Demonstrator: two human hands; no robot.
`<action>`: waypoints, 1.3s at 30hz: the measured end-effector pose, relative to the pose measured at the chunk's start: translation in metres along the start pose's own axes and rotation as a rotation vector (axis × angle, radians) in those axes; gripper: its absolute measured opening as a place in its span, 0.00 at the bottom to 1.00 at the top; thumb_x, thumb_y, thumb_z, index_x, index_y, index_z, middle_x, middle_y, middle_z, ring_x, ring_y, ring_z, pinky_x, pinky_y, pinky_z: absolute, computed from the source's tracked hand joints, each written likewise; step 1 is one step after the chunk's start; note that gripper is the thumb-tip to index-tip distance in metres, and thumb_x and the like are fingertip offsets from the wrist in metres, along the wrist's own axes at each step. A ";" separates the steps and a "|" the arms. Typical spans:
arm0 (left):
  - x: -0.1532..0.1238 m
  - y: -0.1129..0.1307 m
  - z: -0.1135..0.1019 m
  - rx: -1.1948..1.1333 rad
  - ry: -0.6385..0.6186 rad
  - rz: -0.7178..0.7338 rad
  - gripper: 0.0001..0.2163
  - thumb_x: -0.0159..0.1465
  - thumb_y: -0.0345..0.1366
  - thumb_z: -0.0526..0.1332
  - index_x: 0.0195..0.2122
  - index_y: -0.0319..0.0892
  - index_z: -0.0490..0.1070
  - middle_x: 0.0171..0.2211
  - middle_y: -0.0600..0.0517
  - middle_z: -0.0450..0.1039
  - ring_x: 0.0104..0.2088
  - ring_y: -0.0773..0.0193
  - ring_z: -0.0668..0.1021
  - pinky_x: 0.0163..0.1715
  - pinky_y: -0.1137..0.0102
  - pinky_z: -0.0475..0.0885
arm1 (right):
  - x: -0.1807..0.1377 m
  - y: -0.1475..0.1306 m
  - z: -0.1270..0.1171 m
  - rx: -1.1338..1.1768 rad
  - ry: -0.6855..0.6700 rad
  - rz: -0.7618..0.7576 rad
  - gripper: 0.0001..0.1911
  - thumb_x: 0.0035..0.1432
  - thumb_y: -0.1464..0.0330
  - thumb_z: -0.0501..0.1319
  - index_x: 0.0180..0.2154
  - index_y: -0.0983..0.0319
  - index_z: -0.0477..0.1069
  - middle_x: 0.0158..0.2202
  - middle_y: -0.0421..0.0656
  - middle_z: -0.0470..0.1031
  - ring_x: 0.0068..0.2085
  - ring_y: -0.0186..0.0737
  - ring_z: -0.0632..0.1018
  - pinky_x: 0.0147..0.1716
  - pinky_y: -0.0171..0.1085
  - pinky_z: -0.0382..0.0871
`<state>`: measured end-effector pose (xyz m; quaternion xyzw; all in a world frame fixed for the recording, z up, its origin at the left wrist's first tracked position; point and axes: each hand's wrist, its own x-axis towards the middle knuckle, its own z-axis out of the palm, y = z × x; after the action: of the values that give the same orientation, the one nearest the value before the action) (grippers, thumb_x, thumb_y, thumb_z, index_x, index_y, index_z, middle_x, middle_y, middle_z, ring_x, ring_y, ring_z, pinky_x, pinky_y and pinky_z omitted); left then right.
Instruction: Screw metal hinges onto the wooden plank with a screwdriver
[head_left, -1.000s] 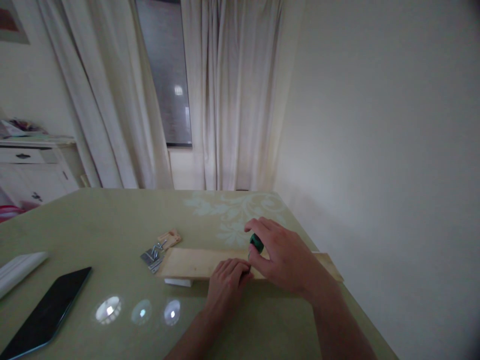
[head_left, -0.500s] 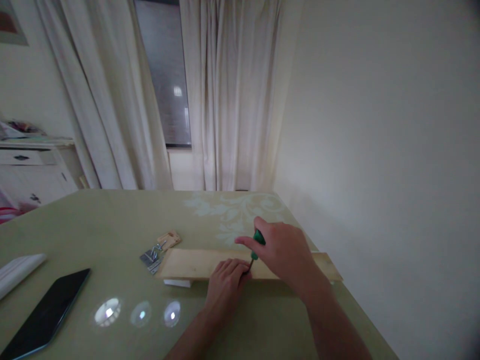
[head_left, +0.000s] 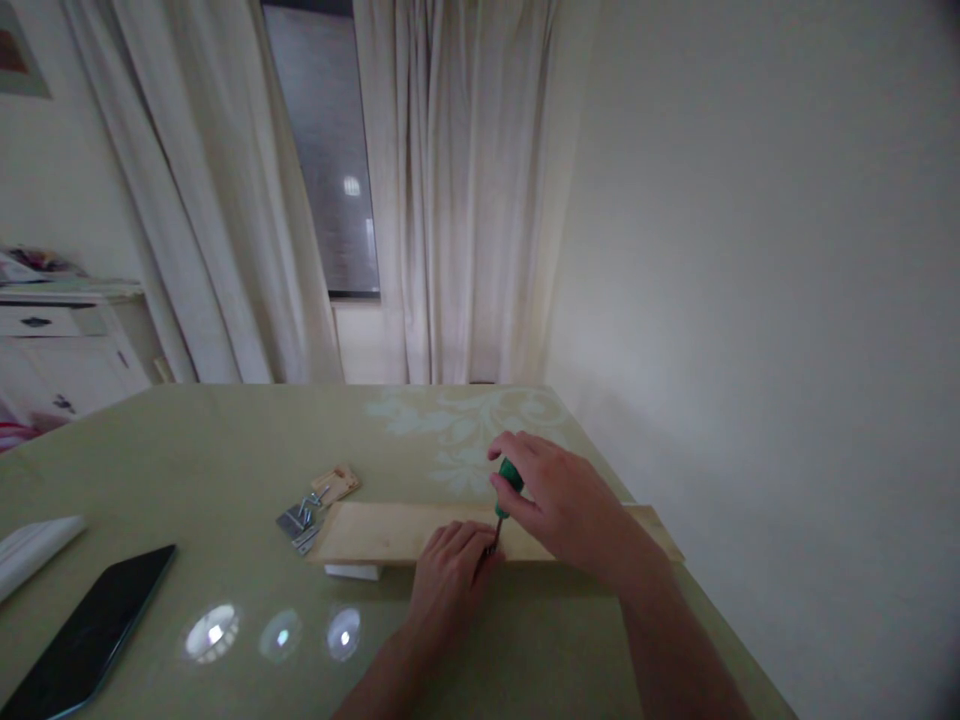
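A pale wooden board (head_left: 375,532) lies across the table in front of me, raised on a white block (head_left: 352,572) that shows under its left end. My right hand (head_left: 559,495) has its fingers and thumb round the green handle of a screwdriver (head_left: 511,474), which leans slightly, shaft down toward the board's near edge. Beside the tip, my left hand (head_left: 454,565) rests on the board with fingers together and bent. A small dark piece shows between its thumb and forefinger; its kind and the exact contact with the tip are hidden.
Left of the board, metal plates and screws (head_left: 301,520) lie by a small wooden piece (head_left: 337,483). A dark phone or tablet (head_left: 94,630) and a white object (head_left: 37,550) are at the table's left. A wall (head_left: 787,400) borders the table (head_left: 225,440) on the right.
My right thumb, stretched out to the left before, is now bent against the screwdriver handle, and the fingers have come round its top. My left hand stays by the tip.
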<state>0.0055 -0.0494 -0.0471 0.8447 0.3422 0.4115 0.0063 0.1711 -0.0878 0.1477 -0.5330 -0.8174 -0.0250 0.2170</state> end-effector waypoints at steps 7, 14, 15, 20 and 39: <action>-0.001 0.000 0.001 -0.048 0.050 -0.006 0.07 0.73 0.34 0.59 0.41 0.46 0.77 0.40 0.51 0.83 0.40 0.58 0.82 0.41 0.62 0.74 | -0.001 -0.001 0.001 -0.103 -0.019 0.094 0.25 0.63 0.43 0.62 0.37 0.58 0.72 0.28 0.41 0.77 0.30 0.42 0.76 0.30 0.38 0.53; 0.001 0.003 0.000 -0.026 0.091 -0.006 0.11 0.75 0.38 0.57 0.36 0.45 0.75 0.34 0.51 0.81 0.35 0.59 0.81 0.37 0.64 0.73 | -0.002 -0.003 -0.002 0.093 -0.014 -0.143 0.08 0.65 0.69 0.62 0.47 0.58 0.71 0.45 0.42 0.79 0.46 0.40 0.77 0.42 0.36 0.61; 0.001 0.003 0.000 -0.018 0.102 -0.005 0.12 0.76 0.38 0.56 0.35 0.45 0.74 0.34 0.51 0.81 0.34 0.59 0.81 0.37 0.64 0.73 | -0.003 -0.003 -0.002 0.093 -0.015 -0.140 0.09 0.64 0.69 0.63 0.47 0.58 0.71 0.45 0.42 0.79 0.46 0.40 0.77 0.42 0.36 0.61; 0.000 0.003 0.001 -0.025 0.090 0.008 0.10 0.75 0.38 0.57 0.37 0.45 0.74 0.37 0.51 0.81 0.37 0.60 0.81 0.39 0.63 0.73 | -0.002 0.001 -0.002 -0.087 -0.026 0.066 0.18 0.69 0.51 0.58 0.37 0.58 0.72 0.27 0.40 0.75 0.30 0.40 0.74 0.31 0.38 0.54; -0.002 0.003 -0.002 0.041 0.073 0.017 0.05 0.72 0.36 0.63 0.38 0.44 0.74 0.37 0.50 0.79 0.38 0.57 0.77 0.41 0.61 0.70 | 0.000 0.000 -0.002 0.035 -0.001 -0.002 0.08 0.68 0.61 0.61 0.43 0.58 0.71 0.38 0.41 0.80 0.39 0.41 0.78 0.36 0.36 0.58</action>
<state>0.0049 -0.0532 -0.0465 0.8321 0.3433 0.4348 -0.0271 0.1718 -0.0885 0.1496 -0.5283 -0.8183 -0.0105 0.2260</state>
